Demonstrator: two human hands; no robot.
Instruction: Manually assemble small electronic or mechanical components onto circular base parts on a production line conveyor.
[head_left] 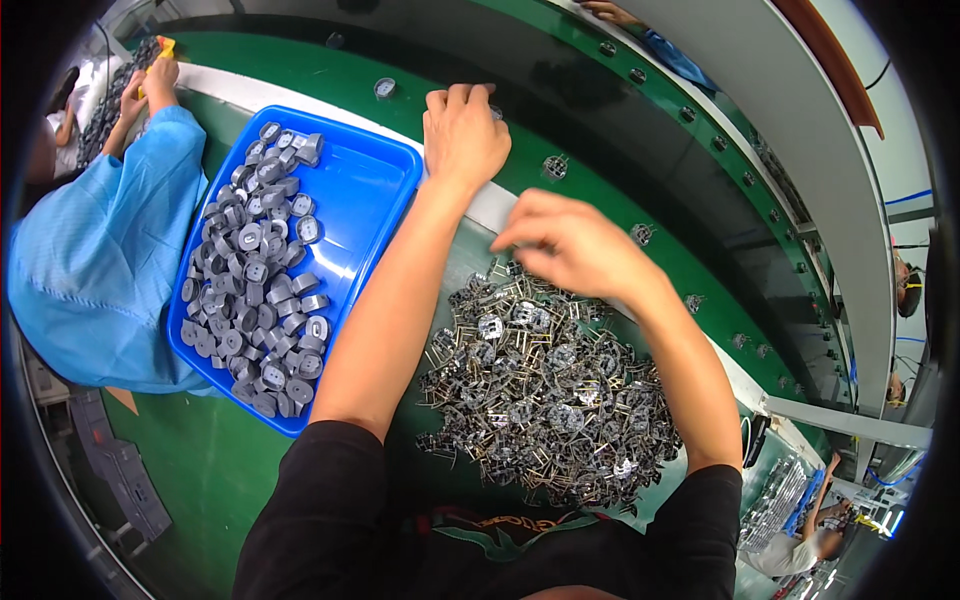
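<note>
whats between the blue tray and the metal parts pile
In the head view, the left forearm shows between the blue tray and the metal parts pile.

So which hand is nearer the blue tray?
Left. The left hand is just off the far-right corner of the blue tray; the right hand farther right, by the metal-part pile.

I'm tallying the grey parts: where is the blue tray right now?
In the head view, the blue tray lies on the left, between the co-worker's light-blue sleeve and the person's left forearm, holding grey parts.

Factory, green conveyor belt (600, 165), heaped metal parts (560, 390)
</note>
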